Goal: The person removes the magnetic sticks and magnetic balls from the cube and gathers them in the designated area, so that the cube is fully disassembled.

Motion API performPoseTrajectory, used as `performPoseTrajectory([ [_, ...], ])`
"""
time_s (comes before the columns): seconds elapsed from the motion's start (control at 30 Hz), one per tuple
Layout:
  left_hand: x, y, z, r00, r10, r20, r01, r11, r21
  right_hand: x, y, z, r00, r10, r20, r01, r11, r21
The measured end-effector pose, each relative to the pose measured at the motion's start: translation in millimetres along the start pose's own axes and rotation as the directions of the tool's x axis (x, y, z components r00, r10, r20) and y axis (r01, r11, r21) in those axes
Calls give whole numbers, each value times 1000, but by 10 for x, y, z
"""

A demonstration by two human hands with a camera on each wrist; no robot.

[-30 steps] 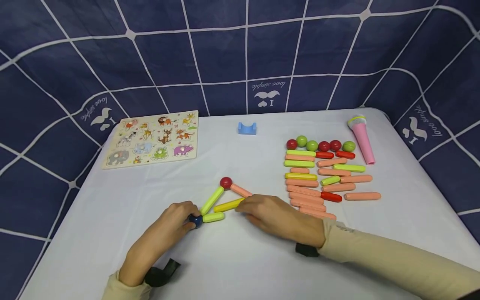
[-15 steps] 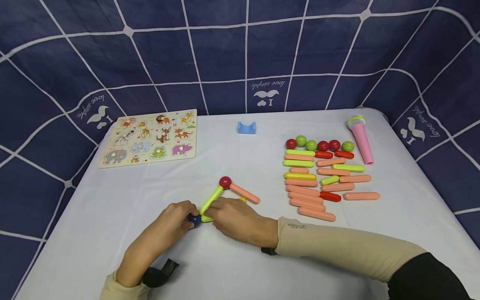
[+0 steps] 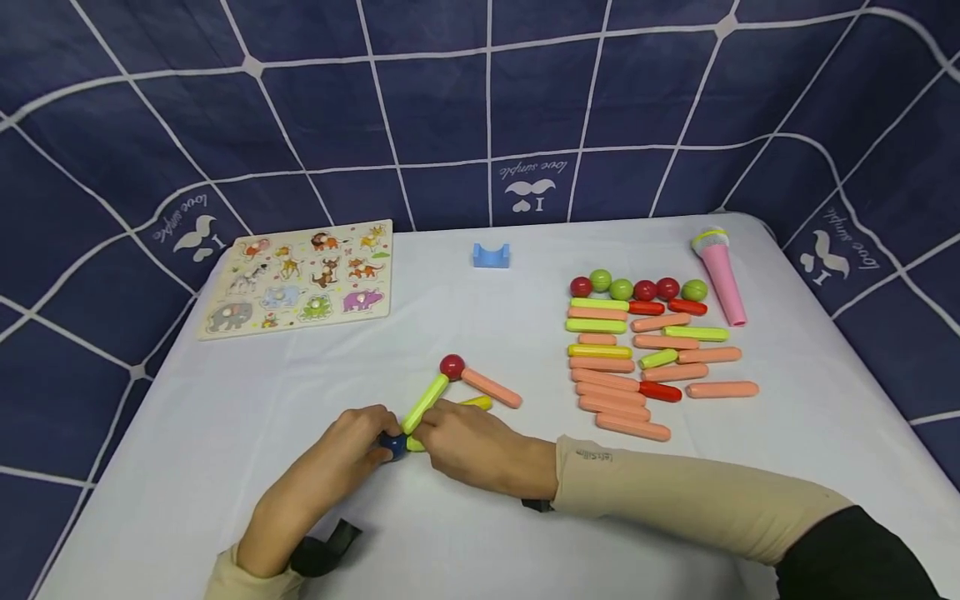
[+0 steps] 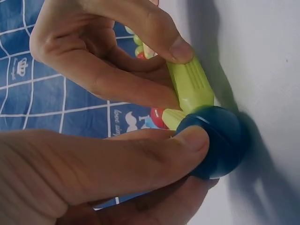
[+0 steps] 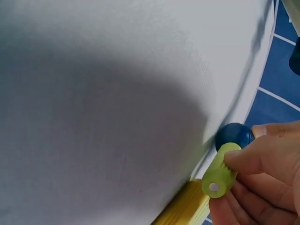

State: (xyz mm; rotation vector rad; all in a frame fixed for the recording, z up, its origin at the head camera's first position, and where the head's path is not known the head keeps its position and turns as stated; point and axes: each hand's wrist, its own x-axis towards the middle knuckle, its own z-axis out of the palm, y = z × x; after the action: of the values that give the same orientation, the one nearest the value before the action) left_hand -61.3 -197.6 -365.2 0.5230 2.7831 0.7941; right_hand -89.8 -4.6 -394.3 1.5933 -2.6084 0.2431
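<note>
My left hand (image 3: 348, 450) pinches a dark blue ball (image 4: 222, 147) between thumb and fingers, low over the white table. With thumb and fingertips my right hand (image 3: 483, 446) grips a short lime-green magnetic rod (image 5: 220, 173); one end meets the ball, and the free end shows a small metallic disc. A longer lime-green rod (image 3: 426, 403) runs from beside the blue ball up to a red ball (image 3: 452, 367). From that red ball a salmon rod (image 3: 491, 387) slants down to the right. Partly hidden behind my right hand lies a yellow rod (image 3: 478, 402).
Rods in salmon, lime, yellow and red (image 3: 662, 392) lie in rows on the right, below a line of red and green balls (image 3: 621, 289). A pink toy microphone (image 3: 725, 283) lies beyond them. An animal puzzle board (image 3: 300, 279) is at back left, a blue cradle-shaped block (image 3: 491, 256) at back centre.
My right hand has moved left from the yellow and salmon rods to the short lime-green rod and now grips it. My left hand has stayed on the blue ball.
</note>
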Motion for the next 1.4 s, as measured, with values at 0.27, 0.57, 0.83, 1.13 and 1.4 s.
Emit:
performPoseTrajectory([
  [0.27,14,41,16,1000,-13,17,12,999,49,-292,126,-87,1000,-16,-12,17,994,104],
  [0.57,21,49,5,999,-35,21,34,999,37,-1161,774,-380,989,95,-110,-67,969,239],
  [0.83,-15,14,8,999,-27,25,27,999,22,-1966,1442,-656,960,240,-144,-219,965,145],
  [1.13,-22,18,16,999,-42,15,42,999,9,-2658,1818,-864,862,506,-41,-502,862,73],
  [1.4,-14,19,12,999,-24,21,24,1000,-5,-2813,1906,-825,835,548,57,-551,831,76],
])
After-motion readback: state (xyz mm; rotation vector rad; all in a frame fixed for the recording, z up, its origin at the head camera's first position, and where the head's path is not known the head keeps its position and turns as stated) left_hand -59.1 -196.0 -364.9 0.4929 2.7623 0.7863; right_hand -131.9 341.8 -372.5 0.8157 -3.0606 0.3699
